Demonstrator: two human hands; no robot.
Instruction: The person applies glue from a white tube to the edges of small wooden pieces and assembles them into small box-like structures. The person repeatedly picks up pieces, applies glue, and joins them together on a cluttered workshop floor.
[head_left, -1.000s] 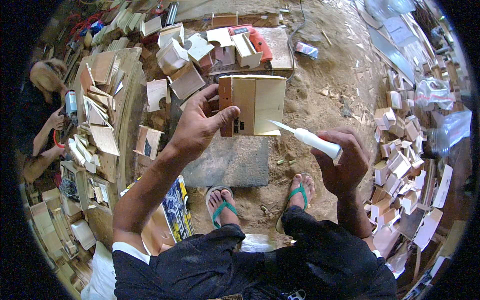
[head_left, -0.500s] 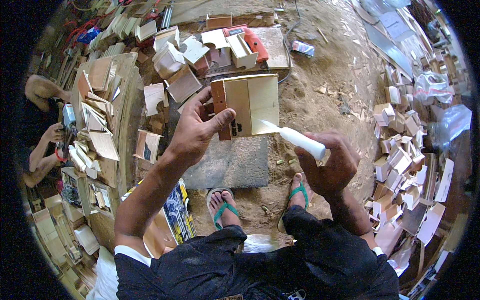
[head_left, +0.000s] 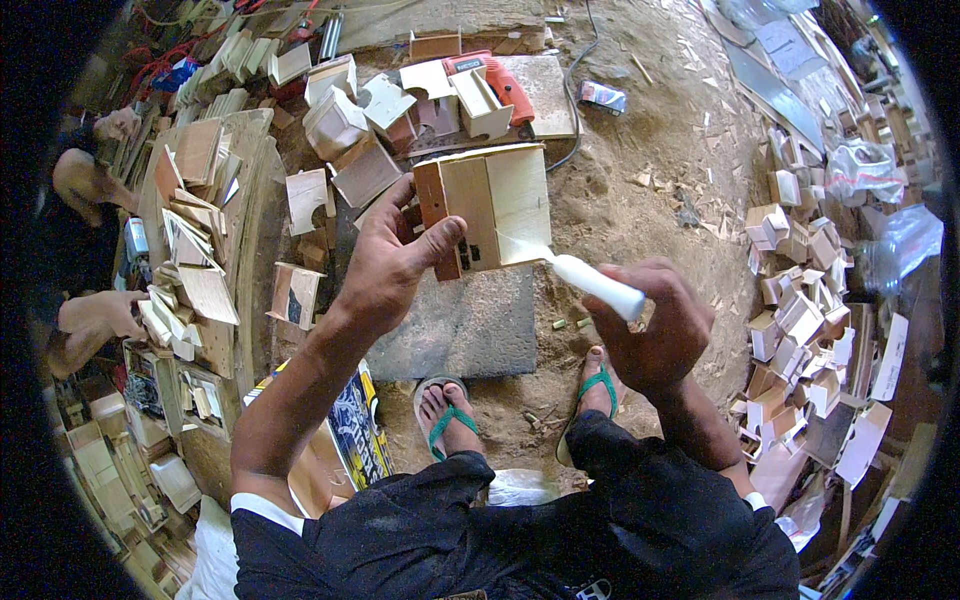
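Observation:
My left hand point(head_left: 392, 262) grips a small wooden box point(head_left: 488, 205) of light plywood with a dark brown side, held up over a grey stone slab point(head_left: 462, 330). My right hand point(head_left: 655, 325) is closed around a white glue bottle point(head_left: 590, 282). Its pointed tip touches the lower right edge of the box. My two feet in green sandals point(head_left: 447, 412) rest on the sandy ground below the slab.
Cut plywood pieces and half-built boxes point(head_left: 370, 110) lie beyond the slab, with an orange power drill point(head_left: 500, 78). A round wooden table point(head_left: 205, 230) stacked with panels stands left, where another person's arms point(head_left: 95, 320) reach in. Piled small wooden parts point(head_left: 810, 300) line the right.
My right hand has brought the glue bottle up and left until its tip meets the box. The box has shifted a little in my left hand.

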